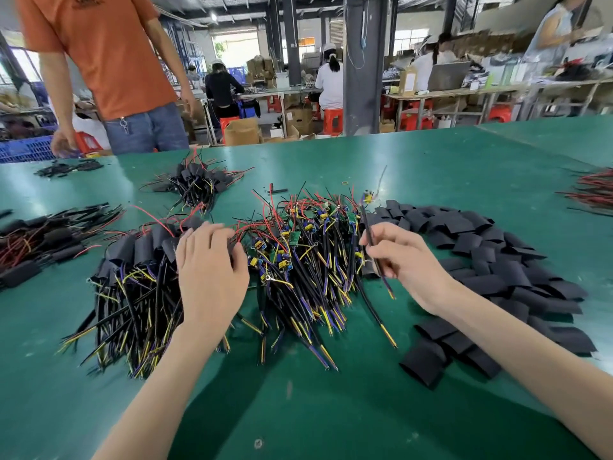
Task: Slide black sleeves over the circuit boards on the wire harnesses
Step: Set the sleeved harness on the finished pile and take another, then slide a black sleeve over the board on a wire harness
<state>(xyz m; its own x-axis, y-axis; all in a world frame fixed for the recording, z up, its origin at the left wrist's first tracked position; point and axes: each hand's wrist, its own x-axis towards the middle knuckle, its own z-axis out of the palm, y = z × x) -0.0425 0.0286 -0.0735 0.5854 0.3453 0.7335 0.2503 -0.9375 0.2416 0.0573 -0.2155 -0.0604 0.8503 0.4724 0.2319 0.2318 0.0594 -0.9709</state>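
At the far left edge of the green table [331,410] lay a heap of covered harnesses [39,240], with a blue crate [23,149] and a scatter of black bits [69,168] behind it. A person in an orange shirt [99,54] stood at the far side.

Further back sat a second small bundle [199,184] of covered harnesses. Nearer you lay the finished pile [132,283], black sleeves on the top ends and yellow-tipped wires fanning towards you. Your left hand [209,270] rested palm down on its right edge, fingers bent over the sleeved ends. I cannot tell whether it had hold of anything.

In the middle lay the tangle of bare circuit boards [305,247] on their wires, crowding the space between your hands.

Your right hand [401,257] pinched one wire harness [371,234] by its black cable, board end raised away from you. Just beyond it spread the loose black sleeves [497,260]. Red wires [593,190] lay at the far right edge.
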